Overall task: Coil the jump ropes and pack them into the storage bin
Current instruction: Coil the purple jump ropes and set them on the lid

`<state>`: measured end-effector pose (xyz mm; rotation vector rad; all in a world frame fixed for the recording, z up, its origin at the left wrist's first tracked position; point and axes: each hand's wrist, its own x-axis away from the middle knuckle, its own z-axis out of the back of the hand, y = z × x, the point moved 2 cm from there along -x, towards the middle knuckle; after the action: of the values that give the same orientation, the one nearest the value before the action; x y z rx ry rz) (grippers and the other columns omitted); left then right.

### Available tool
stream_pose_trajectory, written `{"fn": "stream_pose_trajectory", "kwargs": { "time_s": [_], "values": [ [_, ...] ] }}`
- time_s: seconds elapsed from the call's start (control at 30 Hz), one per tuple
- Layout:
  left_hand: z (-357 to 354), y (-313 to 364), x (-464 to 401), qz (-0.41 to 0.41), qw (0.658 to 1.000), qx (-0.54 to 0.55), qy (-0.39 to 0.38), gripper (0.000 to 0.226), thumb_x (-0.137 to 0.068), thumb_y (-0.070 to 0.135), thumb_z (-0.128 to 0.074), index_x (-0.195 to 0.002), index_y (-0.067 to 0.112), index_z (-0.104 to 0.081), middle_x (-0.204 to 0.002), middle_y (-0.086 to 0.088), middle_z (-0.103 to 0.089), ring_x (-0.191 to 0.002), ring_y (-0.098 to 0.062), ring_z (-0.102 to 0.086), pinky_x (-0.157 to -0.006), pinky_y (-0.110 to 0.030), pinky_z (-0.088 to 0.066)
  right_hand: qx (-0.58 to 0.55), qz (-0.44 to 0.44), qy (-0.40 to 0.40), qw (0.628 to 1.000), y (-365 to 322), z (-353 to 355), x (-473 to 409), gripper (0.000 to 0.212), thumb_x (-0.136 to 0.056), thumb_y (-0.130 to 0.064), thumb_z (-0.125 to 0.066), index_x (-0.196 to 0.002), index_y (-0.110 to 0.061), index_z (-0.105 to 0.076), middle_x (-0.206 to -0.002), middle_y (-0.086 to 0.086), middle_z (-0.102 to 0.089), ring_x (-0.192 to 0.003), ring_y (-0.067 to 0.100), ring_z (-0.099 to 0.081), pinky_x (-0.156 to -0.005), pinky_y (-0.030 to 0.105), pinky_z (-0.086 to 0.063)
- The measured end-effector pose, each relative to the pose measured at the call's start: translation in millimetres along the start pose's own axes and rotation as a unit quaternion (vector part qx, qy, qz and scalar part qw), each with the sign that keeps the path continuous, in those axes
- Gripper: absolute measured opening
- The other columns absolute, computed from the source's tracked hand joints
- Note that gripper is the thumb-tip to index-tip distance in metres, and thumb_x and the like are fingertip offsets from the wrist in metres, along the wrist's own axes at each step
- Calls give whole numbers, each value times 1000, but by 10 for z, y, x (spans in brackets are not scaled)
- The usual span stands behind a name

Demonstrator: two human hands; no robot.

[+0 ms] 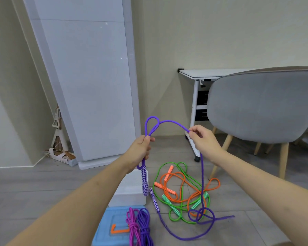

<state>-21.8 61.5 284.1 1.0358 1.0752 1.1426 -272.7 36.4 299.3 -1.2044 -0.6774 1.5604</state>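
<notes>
Your left hand (140,145) grips a folded loop of the purple rope (169,121), one handle (145,181) dangling below. Your right hand (202,139) pinches the rope between thumb and fingertips; the rest trails to the floor (43,189).

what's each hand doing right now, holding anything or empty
Left hand: closed on gathered loops of the purple jump rope, one handle hanging below.
Right hand: pinching the same rope farther along.
</notes>
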Motion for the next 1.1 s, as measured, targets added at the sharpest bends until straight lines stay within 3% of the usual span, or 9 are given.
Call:
{"fn": "stream_pose_trajectory", "kwargs": {
  "time_s": [0.27,0.4,0.53,0.7,0.87,1.0,1.1],
  "values": [
    [-185,86,47,-51,998,14,-22,33,-111,29,-29,-119,12,-56,-68,6,-34,-57,-9,-32,-61,-27,-39,-87,-9,10,996,-191,-181,65,12,-97,-11,-65,-92,-18,-74,-57,-6,-56,-51,10,-51,-52,30,-42],
    [-305,121,36,-57,998,24,-23,30,-111,28,-29,-118,16,-56,-70,3,-35,-59,-11,-33,-62,-28,-40,-116,-18,7,993,-280,-275,124,10,-93,-12,-71,-103,-11,-73,-74,1,-65,-58,13,-58,-52,30,-43],
    [-377,132,24,-60,998,33,-14,30,-111,26,-29,-117,17,-57,-70,2,-38,-58,-11,-36,-62,-28,-42,-151,-26,10,988,-341,-338,158,10,-88,-13,-78,-95,-8,-72,-76,3,-70,-61,12,-64,-52,25,-45],
    [-433,168,14,-54,997,51,-1,31,-110,24,-28,-115,16,-58,-71,1,-41,-59,-10,-39,-62,-28,-43,-158,-18,-24,987,-364,-421,193,16,-90,1,-69,-100,-8,-76,-75,1,-73,-66,10,-65,-59,26,-50],
    [-492,197,21,-52,997,61,7,27,-110,23,-30,-94,14,-50,-75,-1,-45,-61,-11,-40,-62,-29,-44,-155,-10,-56,986,-392,-478,213,29,-88,9,-61,-103,-10,-77,-74,-2,-75,-68,8,-67,-64,22,-52],
    [-534,209,24,-55,997,54,29,26,-110,23,-31,-101,14,-54,-77,2,-52,-64,-10,-44,-63,-27,-44,-172,-11,-57,983,-387,-515,214,16,-85,7,-71,-95,-5,-67,-85,15,-76,-70,18,-72,-57,28,-51],
    [-551,213,7,-43,996,58,57,25,-109,24,-31,-100,15,-53,-81,2,-55,-67,-10,-48,-71,-30,-42,-184,-15,-52,981,-389,-518,201,27,-82,5,-77,-93,-7,-56,-81,14,-74,-69,24,-71,-53,30,-51]
  ]
}}
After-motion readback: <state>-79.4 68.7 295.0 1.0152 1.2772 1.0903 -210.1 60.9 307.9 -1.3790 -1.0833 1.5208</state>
